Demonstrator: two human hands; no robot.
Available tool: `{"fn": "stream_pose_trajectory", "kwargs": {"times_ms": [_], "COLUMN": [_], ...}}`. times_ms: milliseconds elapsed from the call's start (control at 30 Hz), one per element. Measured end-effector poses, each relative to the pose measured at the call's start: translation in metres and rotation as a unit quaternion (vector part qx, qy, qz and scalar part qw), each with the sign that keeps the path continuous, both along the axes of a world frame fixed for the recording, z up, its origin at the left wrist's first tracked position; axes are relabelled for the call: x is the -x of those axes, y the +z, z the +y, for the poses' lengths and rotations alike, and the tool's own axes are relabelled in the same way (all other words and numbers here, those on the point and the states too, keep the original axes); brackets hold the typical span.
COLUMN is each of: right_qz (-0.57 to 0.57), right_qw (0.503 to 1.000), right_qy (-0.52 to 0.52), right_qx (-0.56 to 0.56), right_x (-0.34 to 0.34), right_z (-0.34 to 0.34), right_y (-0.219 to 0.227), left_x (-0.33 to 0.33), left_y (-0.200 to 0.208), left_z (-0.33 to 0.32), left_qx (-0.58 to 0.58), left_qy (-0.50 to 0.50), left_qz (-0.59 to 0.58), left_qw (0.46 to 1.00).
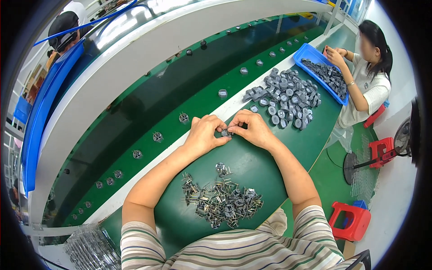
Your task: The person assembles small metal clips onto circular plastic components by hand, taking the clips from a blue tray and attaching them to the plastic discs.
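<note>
Over the green table, my left hand and my right hand meet, fingertips pinching a small round dark part with metal bits between them. Its finer detail is hidden by the fingers. Close to my body lies a heap of dark plug inserts with metal pins, and a single plug insert sits at its far edge. Beyond my right hand spreads a pile of grey round caps.
A green conveyor belt runs past the table's far side, carrying spaced round parts. A blue tray of grey parts stands at the right, where another person works. Red stools and a fan are on the right.
</note>
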State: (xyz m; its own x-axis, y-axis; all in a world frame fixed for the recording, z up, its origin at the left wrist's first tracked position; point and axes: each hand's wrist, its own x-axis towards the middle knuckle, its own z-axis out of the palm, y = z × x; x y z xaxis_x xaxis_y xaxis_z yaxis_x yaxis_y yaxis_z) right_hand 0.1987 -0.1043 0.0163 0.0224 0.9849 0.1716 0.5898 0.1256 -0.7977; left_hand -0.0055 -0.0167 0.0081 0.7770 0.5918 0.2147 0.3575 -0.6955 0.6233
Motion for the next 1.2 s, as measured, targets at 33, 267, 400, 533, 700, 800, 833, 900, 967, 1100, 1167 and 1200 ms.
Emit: {"fn": "stream_pose_trajectory", "kwargs": {"times_ms": [33,267,400,533,700,800,833,900,967,1100,1167,1200], "right_qz": [0.000,-0.184,-0.240,-0.104,-0.028,-0.125,-0.124,-0.070,-0.104,-0.280,-0.257,-0.257], "right_qw": [1.000,0.970,0.956,0.994,0.930,0.917,0.918,0.951,0.973,0.953,0.959,0.959], "right_qy": [0.005,0.023,0.011,0.015,0.356,0.376,0.376,0.281,0.203,0.047,0.077,0.079], "right_qx": [-0.009,-0.155,-0.166,-0.030,0.085,0.035,0.035,0.109,0.044,-0.106,-0.091,-0.092], "right_x": [0.002,0.010,0.017,0.009,0.010,0.019,0.017,0.008,0.004,0.000,0.001,0.000], "right_z": [0.001,-0.001,-0.006,-0.014,-0.030,-0.032,-0.031,-0.027,-0.024,-0.017,-0.017,-0.017], "right_y": [-0.004,0.001,0.003,0.018,0.025,0.021,0.024,0.034,0.034,0.022,0.022,0.021], "left_x": [0.000,-0.001,-0.002,0.000,0.019,0.027,0.030,0.030,0.027,0.001,-0.016,-0.023], "left_y": [-0.001,0.001,0.003,0.013,0.015,0.012,0.010,0.012,0.015,0.002,-0.004,-0.006], "left_z": [0.000,-0.003,-0.005,0.000,0.041,0.057,0.062,0.060,0.055,0.058,0.064,0.067], "left_qx": [0.004,-0.004,0.017,-0.025,-0.158,-0.158,-0.132,-0.104,-0.178,-0.229,-0.256,-0.272], "left_qy": [-0.004,0.000,0.004,0.011,0.148,0.193,0.201,0.207,0.202,0.154,0.132,0.138], "left_qz": [-0.005,-0.005,0.019,0.019,0.073,0.118,0.142,0.166,0.127,0.064,0.037,0.036], "left_qw": [1.000,1.000,1.000,0.999,0.974,0.961,0.960,0.958,0.955,0.959,0.957,0.952]}}
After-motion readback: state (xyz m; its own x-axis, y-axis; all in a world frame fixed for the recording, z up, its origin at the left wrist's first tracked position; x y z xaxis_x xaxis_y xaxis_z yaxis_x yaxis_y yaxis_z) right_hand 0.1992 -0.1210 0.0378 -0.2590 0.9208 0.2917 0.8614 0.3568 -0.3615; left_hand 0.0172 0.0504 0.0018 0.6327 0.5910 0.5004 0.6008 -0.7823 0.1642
